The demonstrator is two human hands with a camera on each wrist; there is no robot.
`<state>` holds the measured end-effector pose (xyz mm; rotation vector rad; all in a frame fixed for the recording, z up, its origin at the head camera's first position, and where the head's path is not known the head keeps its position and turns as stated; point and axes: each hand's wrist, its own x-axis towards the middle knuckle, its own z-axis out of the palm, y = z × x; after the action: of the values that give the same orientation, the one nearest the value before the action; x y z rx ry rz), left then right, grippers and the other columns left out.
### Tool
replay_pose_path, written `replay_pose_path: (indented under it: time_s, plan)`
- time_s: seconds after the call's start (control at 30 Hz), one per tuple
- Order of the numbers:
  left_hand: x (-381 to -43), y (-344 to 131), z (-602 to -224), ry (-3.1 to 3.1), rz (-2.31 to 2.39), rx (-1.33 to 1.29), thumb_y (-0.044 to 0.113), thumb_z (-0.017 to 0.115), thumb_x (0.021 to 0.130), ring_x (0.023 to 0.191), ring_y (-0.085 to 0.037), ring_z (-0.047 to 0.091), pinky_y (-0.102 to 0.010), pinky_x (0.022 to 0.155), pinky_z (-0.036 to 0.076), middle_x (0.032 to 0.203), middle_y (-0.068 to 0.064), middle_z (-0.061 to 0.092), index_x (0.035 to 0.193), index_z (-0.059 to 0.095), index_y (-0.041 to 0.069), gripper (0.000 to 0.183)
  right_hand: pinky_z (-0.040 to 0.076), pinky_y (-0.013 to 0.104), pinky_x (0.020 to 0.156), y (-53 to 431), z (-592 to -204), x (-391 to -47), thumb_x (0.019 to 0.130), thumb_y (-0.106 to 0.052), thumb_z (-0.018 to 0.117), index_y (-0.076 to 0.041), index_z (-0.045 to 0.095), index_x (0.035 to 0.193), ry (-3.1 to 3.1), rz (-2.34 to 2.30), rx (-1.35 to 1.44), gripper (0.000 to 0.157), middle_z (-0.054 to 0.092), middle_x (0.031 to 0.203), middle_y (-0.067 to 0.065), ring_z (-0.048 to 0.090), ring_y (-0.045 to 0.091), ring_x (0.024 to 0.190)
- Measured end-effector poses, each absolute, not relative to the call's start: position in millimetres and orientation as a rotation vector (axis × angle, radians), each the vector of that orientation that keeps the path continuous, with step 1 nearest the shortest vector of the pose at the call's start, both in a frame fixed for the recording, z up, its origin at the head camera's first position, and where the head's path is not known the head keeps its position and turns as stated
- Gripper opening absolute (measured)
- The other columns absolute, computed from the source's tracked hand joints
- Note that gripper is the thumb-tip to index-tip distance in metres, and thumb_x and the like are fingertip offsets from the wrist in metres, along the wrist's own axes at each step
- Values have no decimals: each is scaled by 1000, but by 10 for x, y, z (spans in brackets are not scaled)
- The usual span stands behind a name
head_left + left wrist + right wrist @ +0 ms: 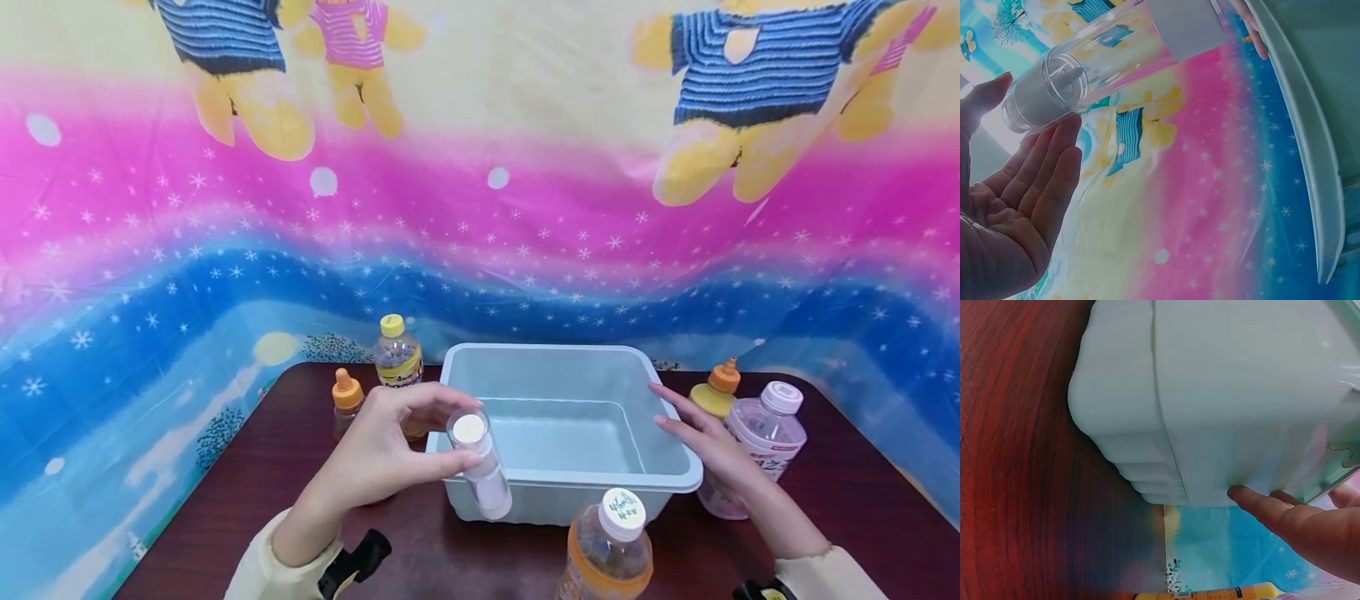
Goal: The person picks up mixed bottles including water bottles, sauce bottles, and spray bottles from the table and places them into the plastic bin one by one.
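A slanting clear bottle in a one-ended pinch beside the bin could slip or knock something.
The clear cylindrical bottle hangs before the left part of the near wall of the pale blue plastic bin. Its smooth side might slide out of so small a grip, or its low end might catch the bin's rim; swung right, it could topple the orange-labelled bottle standing before the bin's near wall. Too hard a push by the right hand might shift the bin. The left hand pinches the bottle's upper end between thumb and fingers; the right hand, fingers parted and mostly straight, touches the bin's right side, fingertips against the wall.
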<state>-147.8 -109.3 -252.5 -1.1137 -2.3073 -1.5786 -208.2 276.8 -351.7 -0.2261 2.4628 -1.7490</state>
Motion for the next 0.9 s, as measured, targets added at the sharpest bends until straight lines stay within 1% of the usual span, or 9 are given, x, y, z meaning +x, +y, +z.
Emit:
replay_pose_path:
  time_s: [0.23, 0.5, 0.73, 0.9]
  plan:
    - [-1520, -1104, -2490, -2271, -1564, -1100, 8, 77, 72, 78, -13, 64, -32, 70, 54, 89, -2, 67, 105, 65, 6, 35, 47, 52, 84, 2754, -3517, -2083, 96, -29, 45, -13, 15, 146, 2448, -1756, -202, 60, 2, 149, 26, 20, 53, 127]
    - [-1558, -1112, -2443, -2325, -1578, -981, 13, 77, 72, 81, -14, 64, -33, 72, 54, 94, -1, 66, 107, 65, 9, 38, 47, 52, 84, 2758, -3522, -2081, 96, -28, 45, -13, 15, 146, 2452, -1763, -211, 60, 2, 149, 26, 19, 53, 127]
    - [-1604, -1115, -2413, -2353, -1579, -894, 16, 78, 71, 82, -13, 64, -31, 73, 54, 97, 0, 66, 108, 65, 11, 39, 46, 53, 86, 2762, -3526, -2080, 96, -28, 45, -14, 16, 146, 2457, -1763, -210, 60, 2, 149, 25, 19, 53, 128]
    - [-1648, -1110, -2396, -2358, -1608, -858, 16, 78, 72, 82, -14, 65, -34, 75, 54, 97, -1, 66, 108, 65, 11, 39, 45, 54, 86, 2759, -3529, -2082, 96, -29, 45, -14, 16, 146, 2460, -1757, -202, 60, 2, 149, 25, 18, 53, 128]
